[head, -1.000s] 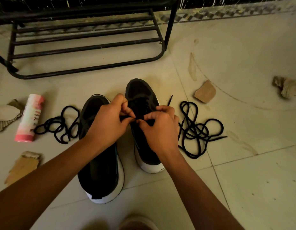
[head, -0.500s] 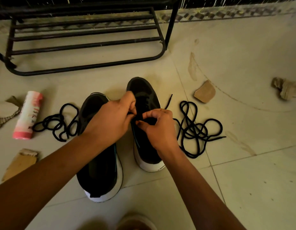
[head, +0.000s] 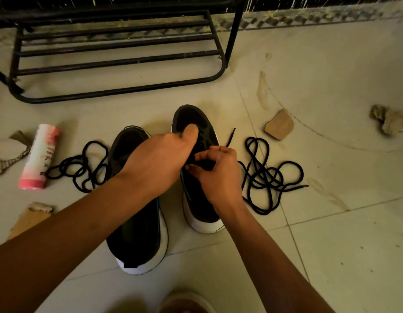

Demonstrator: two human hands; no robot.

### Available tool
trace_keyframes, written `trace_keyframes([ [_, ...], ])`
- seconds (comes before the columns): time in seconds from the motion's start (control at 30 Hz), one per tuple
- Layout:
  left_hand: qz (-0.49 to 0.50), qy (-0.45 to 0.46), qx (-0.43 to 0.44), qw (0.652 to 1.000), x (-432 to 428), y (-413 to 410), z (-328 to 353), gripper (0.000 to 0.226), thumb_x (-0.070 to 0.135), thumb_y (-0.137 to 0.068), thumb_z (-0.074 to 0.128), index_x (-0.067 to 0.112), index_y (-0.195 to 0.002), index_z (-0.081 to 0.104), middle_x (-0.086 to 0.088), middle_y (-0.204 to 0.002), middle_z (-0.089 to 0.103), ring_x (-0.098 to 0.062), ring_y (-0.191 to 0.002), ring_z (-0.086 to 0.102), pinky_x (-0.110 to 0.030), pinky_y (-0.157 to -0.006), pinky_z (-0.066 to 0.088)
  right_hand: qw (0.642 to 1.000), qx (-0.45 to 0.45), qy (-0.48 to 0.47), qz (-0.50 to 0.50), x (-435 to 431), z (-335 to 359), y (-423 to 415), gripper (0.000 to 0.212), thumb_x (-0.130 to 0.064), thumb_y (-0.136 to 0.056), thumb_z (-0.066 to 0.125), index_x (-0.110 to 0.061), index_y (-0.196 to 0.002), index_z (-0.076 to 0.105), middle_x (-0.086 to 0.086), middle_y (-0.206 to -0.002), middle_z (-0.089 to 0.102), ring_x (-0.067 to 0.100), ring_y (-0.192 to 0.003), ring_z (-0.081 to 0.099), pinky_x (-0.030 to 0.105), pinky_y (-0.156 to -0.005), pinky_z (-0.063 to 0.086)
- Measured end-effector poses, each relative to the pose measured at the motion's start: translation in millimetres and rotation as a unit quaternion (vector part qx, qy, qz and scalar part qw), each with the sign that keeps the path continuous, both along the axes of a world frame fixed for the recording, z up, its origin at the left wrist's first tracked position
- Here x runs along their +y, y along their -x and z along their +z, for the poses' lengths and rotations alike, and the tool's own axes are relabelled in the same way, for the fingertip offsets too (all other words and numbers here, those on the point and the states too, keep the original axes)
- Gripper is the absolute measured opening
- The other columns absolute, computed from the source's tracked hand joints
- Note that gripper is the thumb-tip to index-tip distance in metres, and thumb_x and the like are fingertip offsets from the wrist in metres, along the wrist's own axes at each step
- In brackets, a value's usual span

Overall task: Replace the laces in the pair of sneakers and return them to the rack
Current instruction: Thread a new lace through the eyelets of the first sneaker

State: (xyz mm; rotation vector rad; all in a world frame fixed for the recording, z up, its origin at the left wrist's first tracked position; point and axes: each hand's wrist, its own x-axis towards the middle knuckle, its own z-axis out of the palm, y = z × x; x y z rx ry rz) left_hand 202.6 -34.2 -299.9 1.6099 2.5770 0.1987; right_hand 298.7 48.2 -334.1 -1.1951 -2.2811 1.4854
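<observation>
Now, from the head camera, both sneakers stood side by side on the tiled floor [head: 331, 256], toes toward the black rack [head: 119, 64]. The left hand [head: 160, 161] lay over the right sneaker [head: 191, 118], thumb flat on its upper. Its fingers were tucked under the palm, so whether it gripped anything could not be told. The right hand [head: 218, 175] was curled, thumb and forefinger pinched together at the same sneaker's throat. It was too dark there to tell lace from upper. A lace tip [head: 231, 137] poked out just beyond that hand. The left sneaker [head: 137, 233] sat untouched, partly under the left forearm. One loose lace [head: 272, 175] lay tangled just right of the pair, and a second lace [head: 83, 168] was coiled on the left, touching the left sneaker's side. Beside that sat a pink can [head: 39, 157] on its side. Cardboard scraps [head: 279, 124] were scattered across the tiles.
</observation>
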Motion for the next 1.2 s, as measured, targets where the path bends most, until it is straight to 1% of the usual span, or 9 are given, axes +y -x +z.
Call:
trace_keyframes([
  [0.1, 0.01, 0.012, -0.02, 1.0, 0.0, 2.3, 1.2, 0.029, 0.009, -0.089, 0.053, 0.016, -0.102, 0.028, -0.007, -0.085, 0.059, -0.028, -0.073, 0.06, -0.036, -0.058, 0.047, 1.0, 0.003, 0.002, 0.0, -0.1, 0.2, 0.3, 0.019, -0.022, -0.075, 0.077, -0.029, -0.091, 0.071, -0.01, -0.113, 0.038, 0.016, -0.119, 0.045, 0.044, -0.103, 0.039],
  [0.23, 0.021, 0.005, -0.038, 0.999, -2.4, 2.9, 1.1, 0.04, 0.01, -0.089, 0.054, 0.022, -0.093, 0.016, -0.007, -0.082, 0.061, -0.027, -0.069, 0.06, -0.038, -0.059, 0.049, 1.0, 0.004, 0.01, -0.001, -0.1, -0.4, 0.6, 0.018, -0.022, -0.074, 0.077, -0.029, -0.09, 0.071, -0.011, -0.112, 0.038, 0.017, -0.119, 0.045, 0.044, -0.102, 0.039],
  [0.4, 0.02, -0.011, -0.036, 0.999, -2.9, 1.6, -0.1, 0.035, 0.009, -0.09, 0.053, 0.021, -0.094, 0.021, -0.007, -0.076, 0.058, -0.026, -0.064, 0.058, -0.036, -0.054, 0.044, 1.0, 0.007, 0.014, -0.004, 0.1, -0.4, 1.0, 0.018, -0.022, -0.074, 0.077, -0.029, -0.088, 0.07, -0.01, -0.113, 0.039, 0.017, -0.119, 0.045, 0.044, -0.102, 0.039],
  [0.57, 0.034, -0.008, -0.047, 0.998, -2.8, 0.4, 1.9, 0.032, 0.009, -0.089, 0.054, 0.019, -0.096, 0.025, -0.008, -0.082, 0.061, -0.028, -0.07, 0.06, -0.034, -0.055, 0.042, 1.0, 0.007, 0.016, -0.003, -0.1, 0.1, 0.6, 0.018, -0.023, -0.074, 0.077, -0.028, -0.09, 0.071, -0.01, -0.112, 0.039, 0.017, -0.119, 0.045, 0.044, -0.102, 0.039],
  [0.73, 0.035, -0.012, -0.054, 0.998, -3.2, 0.4, 1.4, 0.035, 0.007, -0.088, 0.055, 0.02, -0.094, 0.023, -0.007, -0.081, 0.061, -0.027, -0.068, 0.06, -0.038, -0.057, 0.049, 1.0, 0.005, 0.016, -0.005, 0.7, -0.7, 1.0, 0.019, -0.023, -0.075, 0.077, -0.027, -0.092, 0.071, -0.01, -0.113, 0.038, 0.017, -0.119, 0.045, 0.044, -0.102, 0.039],
  [0.87, 0.048, -0.013, -0.053, 0.997, -4.2, 1.7, 0.9, 0.036, 0.008, -0.089, 0.053, 0.022, -0.092, 0.021, -0.004, -0.078, 0.057, -0.024, -0.066, 0.056, -0.033, -0.055, 0.039, 1.0, 0.009, 0.02, -0.009, -0.3, -1.3, 1.1, 0.018, -0.023, -0.074, 0.078, -0.029, -0.089, 0.071, -0.012, -0.112, 0.038, 0.017, -0.118, 0.045, 0.044, -0.102, 0.04],
  [1.0, 0.051, -0.029, -0.083, 0.995, -7.7, 2.1, -1.0, 0.033, 0.009, -0.088, 0.054, 0.024, -0.09, 0.025, -0.002, -0.084, 0.063, -0.025, -0.069, 0.061, -0.039, -0.059, 0.049, 1.0, 0.011, 0.024, -0.01, 0.3, -2.1, 0.6, 0.018, -0.022, -0.074, 0.078, -0.03, -0.09, 0.071, -0.011, -0.113, 0.038, 0.016, -0.12, 0.044, 0.044, -0.103, 0.039],
  [1.1, 0.055, -0.04, -0.093, 0.993, -8.7, -0.4, -2.9, 0.032, 0.01, -0.088, 0.054, 0.023, -0.09, 0.025, -0.003, -0.078, 0.059, -0.024, -0.064, 0.058, -0.04, -0.058, 0.05, 0.999, 0.014, 0.025, -0.015, 0.1, -2.3, 0.8, 0.019, -0.021, -0.074, 0.078, -0.03, -0.089, 0.072, -0.011, -0.113, 0.039, 0.017, -0.119, 0.045, 0.045, -0.102, 0.04],
  [1.2, 0.062, -0.057, -0.11, 0.99, -9.2, -0.9, -4.4, 0.03, 0.011, -0.089, 0.055, 0.023, -0.09, 0.027, -0.005, -0.08, 0.062, -0.025, -0.066, 0.06, -0.045, -0.061, 0.052, 1.0, 0.013, 0.021, -0.016, -0.2, -1.2, 0.6, 0.019, -0.022, -0.074, 0.078, -0.03, -0.089, 0.071, -0.012, -0.113, 0.039, 0.017, -0.119, 0.045, 0.045, -0.102, 0.04],
])
